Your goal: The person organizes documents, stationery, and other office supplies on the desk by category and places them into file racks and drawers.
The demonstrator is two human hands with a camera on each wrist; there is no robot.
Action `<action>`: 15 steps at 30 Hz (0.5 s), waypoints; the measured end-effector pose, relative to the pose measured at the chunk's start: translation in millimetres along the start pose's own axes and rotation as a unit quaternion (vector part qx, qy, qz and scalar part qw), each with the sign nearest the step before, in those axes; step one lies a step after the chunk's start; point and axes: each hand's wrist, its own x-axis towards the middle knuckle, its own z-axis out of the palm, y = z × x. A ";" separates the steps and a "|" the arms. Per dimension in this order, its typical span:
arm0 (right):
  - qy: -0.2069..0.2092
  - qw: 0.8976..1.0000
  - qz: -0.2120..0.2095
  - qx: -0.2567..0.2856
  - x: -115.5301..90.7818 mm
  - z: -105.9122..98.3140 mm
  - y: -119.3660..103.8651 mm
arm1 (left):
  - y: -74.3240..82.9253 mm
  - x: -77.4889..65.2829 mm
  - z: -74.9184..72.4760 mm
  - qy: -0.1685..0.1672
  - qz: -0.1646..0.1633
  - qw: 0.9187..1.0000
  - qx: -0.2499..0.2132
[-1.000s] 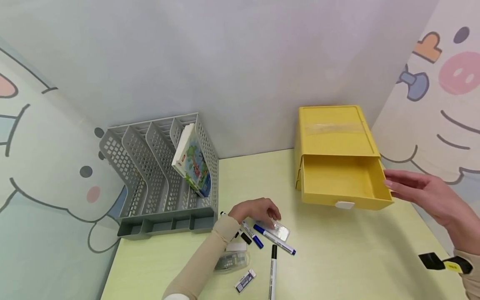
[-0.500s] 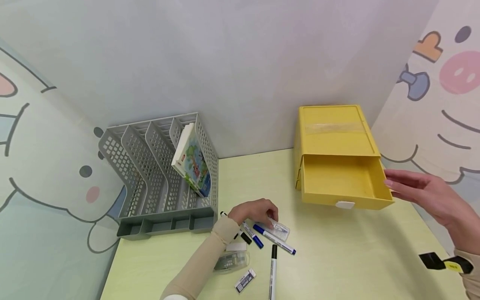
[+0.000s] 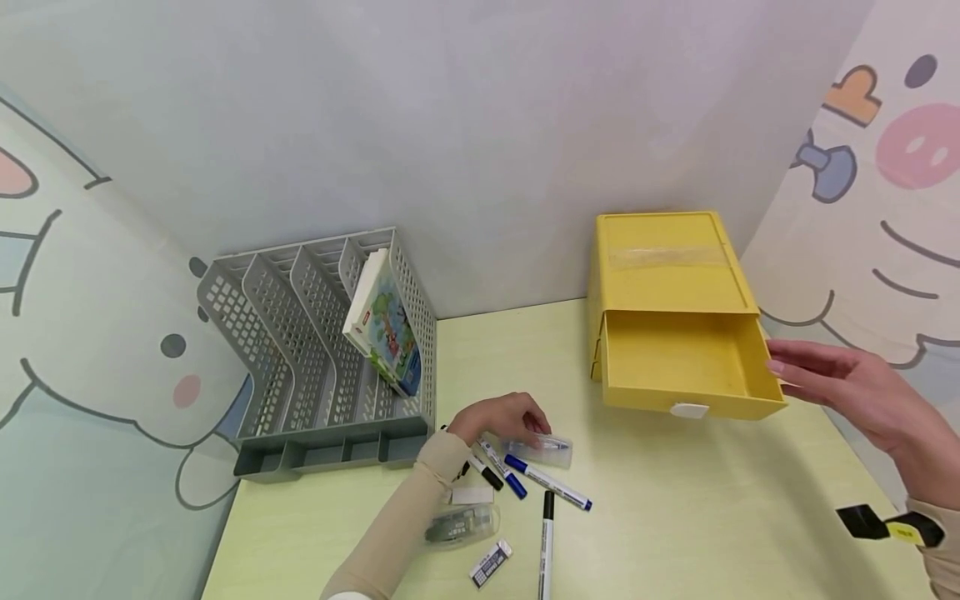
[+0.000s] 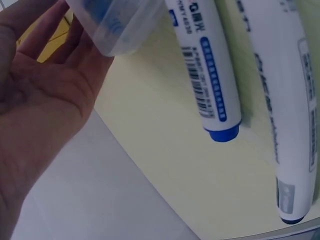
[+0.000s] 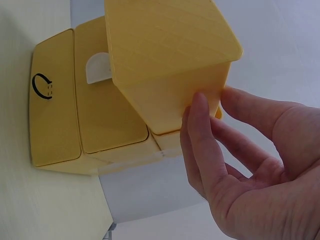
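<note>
My left hand (image 3: 504,418) holds a small clear plastic case (image 3: 553,451) between thumb and fingers, low over the table. Something blue shows through the case (image 4: 117,22) in the left wrist view. Right beside it lies a white marker with blue ends (image 3: 547,482); another blue-capped marker (image 3: 502,469) and a black-capped one (image 3: 487,475) lie under and near the wrist. My right hand (image 3: 862,387) touches the outer right side of a pulled-out yellow drawer (image 3: 693,404). In the right wrist view, its fairly straight fingers (image 5: 201,125) rest against the drawer wall.
The yellow drawer cabinet (image 3: 671,258) stands against the back wall. At left is a grey file rack (image 3: 311,333) holding books (image 3: 390,329). Nearer me lie a clear package (image 3: 463,526), a white block (image 3: 472,496), an eraser (image 3: 491,563) and a black-capped marker (image 3: 546,546).
The clear case has turned in my left hand and shifted slightly back and left, away from the blue marker. My right hand stays at the drawer.
</note>
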 end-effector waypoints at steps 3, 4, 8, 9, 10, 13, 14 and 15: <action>0.001 1.000 -0.002 0.005 -0.5 -0.2 0.2 | -2.2 -1.8 -2.6 0.015 -0.001 1.000 -0.015; 0.001 1.000 -0.003 0.008 -0.6 -0.3 0.2 | -3.0 -2.3 -3.2 0.022 -0.001 1.000 -0.019; 0.001 1.000 -0.003 0.007 -0.6 -0.1 0.3 | -5.8 -4.8 -5.3 0.046 -0.004 0.998 -0.048; 0.001 1.000 -0.003 0.006 -0.6 -0.1 0.3 | -6.4 -5.5 -5.6 0.051 -0.002 0.997 -0.054; 0.001 1.000 -0.003 0.005 -0.6 0.0 0.2 | -6.8 -6.2 -6.1 0.057 -0.001 0.996 -0.063; 0.002 1.000 -0.002 -0.001 -0.7 0.1 0.2 | -7.1 -8.4 -7.0 0.077 -0.001 0.993 -0.089; 0.002 1.000 0.000 -0.004 -0.7 0.1 0.2 | -7.2 -9.0 -7.0 0.085 -0.002 0.992 -0.097; 0.002 1.000 0.002 -0.008 -0.6 0.2 0.2 | -6.9 -9.7 -6.9 0.095 -0.004 0.990 -0.106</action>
